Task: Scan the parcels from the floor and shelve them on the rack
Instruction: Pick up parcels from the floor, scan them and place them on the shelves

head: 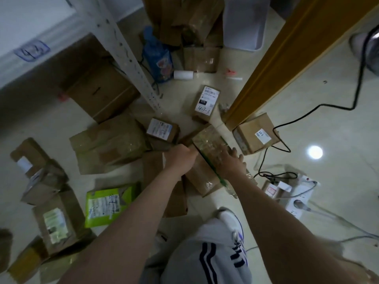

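Observation:
Both my hands reach down to a long cardboard parcel (207, 144) wrapped in clear tape, with a green strip along its edge, lying on the floor in the middle. My left hand (180, 156) grips its left edge with curled fingers. My right hand (229, 162) lies on its top right side, fingers spread over the tape. Several other brown parcels lie around: one with a handwritten label (206, 102), a small labelled one (162, 130), a large taped one (108, 144) and a green packet (108, 203). The white rack post (125, 56) rises at upper left.
A yellow wooden post (283, 58) stands right of the parcels, with a labelled box (256, 136) at its foot. Black cables and a white power strip (297, 193) lie on the right. A blue bag (158, 58), a paper roll (184, 74) and a white bin (246, 23) sit further back.

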A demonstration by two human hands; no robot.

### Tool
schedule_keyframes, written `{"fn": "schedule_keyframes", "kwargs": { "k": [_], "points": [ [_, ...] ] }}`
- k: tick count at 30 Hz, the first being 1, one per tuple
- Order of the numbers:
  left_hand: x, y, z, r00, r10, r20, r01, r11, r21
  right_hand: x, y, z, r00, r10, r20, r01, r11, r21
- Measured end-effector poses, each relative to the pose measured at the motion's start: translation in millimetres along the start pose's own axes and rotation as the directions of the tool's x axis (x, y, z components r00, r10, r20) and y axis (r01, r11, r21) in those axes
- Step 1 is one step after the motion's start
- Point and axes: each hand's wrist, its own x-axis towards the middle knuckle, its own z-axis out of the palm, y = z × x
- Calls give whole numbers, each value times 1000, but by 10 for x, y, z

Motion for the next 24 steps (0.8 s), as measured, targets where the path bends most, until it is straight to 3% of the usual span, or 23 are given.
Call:
{"fn": "schedule_keyframes", "kwargs": {
  "k": [8, 12, 18, 24],
  "points": [
    [179, -282, 88, 999, -36, 5, 36, 995, -97, 217, 32, 143, 999, -37, 8, 38, 993, -111],
    [46, -330, -5, 1000, -22, 7, 23, 989, -144, 78, -36, 105, 998, -14, -58, 4, 987, -163],
    [-283, -208, -302, 1000, -20, 7, 21, 967, -254, -391, -132, -117, 979, 55, -198, -18, 983, 184],
    [-920, 14, -742, 998, -47, 37, 58, 915, -400, -1247, -521, -859, 915, -65, -398, 236, 886, 399]
  ]
}}
